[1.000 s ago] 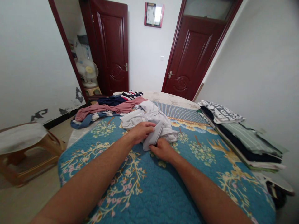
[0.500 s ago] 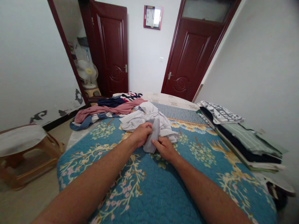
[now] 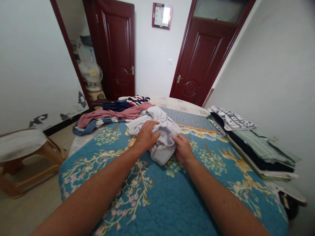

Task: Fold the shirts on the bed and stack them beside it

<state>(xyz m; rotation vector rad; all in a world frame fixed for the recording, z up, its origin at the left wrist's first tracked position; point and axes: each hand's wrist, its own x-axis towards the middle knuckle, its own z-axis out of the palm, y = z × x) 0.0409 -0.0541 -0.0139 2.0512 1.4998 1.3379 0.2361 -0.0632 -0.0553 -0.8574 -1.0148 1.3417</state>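
A crumpled light grey garment (image 3: 163,149) with thin stripes lies in the middle of the blue floral cover (image 3: 169,200); its kind is unclear from the folds. Over its left side rests my left hand (image 3: 147,136), fingers stretched and thumb spread apart, touching the cloth without a visible grip. My right hand (image 3: 183,148) pinches the garment's right edge between thumb and fingers. The near part of the cloth is opened out between both hands, showing a smooth grey inner face.
Unfolded clothes, including a pink garment (image 3: 118,113), lie heaped at the back left. A stack of folded clothes (image 3: 261,144) stands at the right edge. A stool (image 3: 27,154) is on the floor at left. Two dark red doors (image 3: 115,49) are beyond the table.
The grey band that both hands held has been spread apart. My right hand has moved right and slightly up with the edge; my left hand has loosened and its fingers have extended.
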